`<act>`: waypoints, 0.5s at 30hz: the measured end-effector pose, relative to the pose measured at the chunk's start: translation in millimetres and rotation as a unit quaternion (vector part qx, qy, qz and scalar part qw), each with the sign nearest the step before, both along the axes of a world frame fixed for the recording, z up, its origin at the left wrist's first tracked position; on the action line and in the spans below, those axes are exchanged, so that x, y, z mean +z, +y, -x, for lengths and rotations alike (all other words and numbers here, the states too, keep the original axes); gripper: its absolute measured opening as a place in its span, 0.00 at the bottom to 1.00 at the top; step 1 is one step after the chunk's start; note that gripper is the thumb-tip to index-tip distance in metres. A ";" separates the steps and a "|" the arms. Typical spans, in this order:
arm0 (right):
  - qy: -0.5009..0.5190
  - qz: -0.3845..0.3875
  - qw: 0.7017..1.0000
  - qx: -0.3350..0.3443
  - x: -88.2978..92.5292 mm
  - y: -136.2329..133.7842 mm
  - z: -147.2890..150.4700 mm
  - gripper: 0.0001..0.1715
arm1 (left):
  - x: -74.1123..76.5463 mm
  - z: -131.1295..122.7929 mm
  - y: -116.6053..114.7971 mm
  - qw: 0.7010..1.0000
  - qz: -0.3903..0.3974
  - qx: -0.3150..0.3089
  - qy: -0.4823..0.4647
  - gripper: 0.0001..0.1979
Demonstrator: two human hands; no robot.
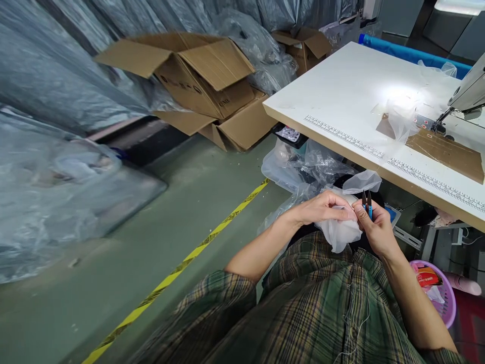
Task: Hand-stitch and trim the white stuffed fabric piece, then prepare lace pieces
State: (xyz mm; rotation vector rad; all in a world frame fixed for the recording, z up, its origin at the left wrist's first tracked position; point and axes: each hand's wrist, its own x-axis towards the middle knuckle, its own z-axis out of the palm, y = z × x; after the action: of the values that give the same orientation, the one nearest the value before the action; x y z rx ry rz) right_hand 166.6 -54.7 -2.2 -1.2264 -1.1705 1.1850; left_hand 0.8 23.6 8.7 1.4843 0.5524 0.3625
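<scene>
Over my lap, my left hand (329,208) is closed on a piece of sheer white fabric (343,235), which hangs below the fingers and also puffs out above them. Close beside it, my right hand (375,222) grips small thread snips (370,211) with blue handles, their dark blades pointing up and slightly apart. The thumb and index fingertip of my right hand meet at the fabric's edge; whether they pinch it too is hard to see. More sheer white fabric (401,121) lies under the lamp by the sewing machine (464,93).
The white sewing table (333,91) with printed rulers stands ahead to the right; brown cardboard (447,151) lies on it. Open cardboard boxes (204,86) stand on the floor beyond. Plastic-wrapped goods (68,202) sit at left, yellow tape (182,263) crosses the floor, and a pink basket (449,303) is at lower right.
</scene>
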 end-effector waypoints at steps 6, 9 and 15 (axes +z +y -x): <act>-0.012 0.015 1.000 0.001 -2.5 -0.3 4.5 0.26 | -4.7 0.8 1.3 1.000 0.012 -0.018 -0.013 0.12; -0.020 0.046 0.997 -0.061 -8.4 -5.0 0.5 0.31 | -4.5 1.8 1.6 0.999 0.036 -0.013 -0.022 0.11; -0.098 0.055 0.993 -0.044 -13.2 -25.4 -7.3 0.39 | -2.6 0.9 2.3 0.997 0.066 0.005 -0.029 0.08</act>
State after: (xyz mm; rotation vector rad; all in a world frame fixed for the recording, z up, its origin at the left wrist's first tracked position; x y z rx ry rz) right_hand 173.9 -80.1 -15.4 -1.4896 -1.1946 1.0937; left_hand -0.1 25.9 6.1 1.3399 0.5280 0.3678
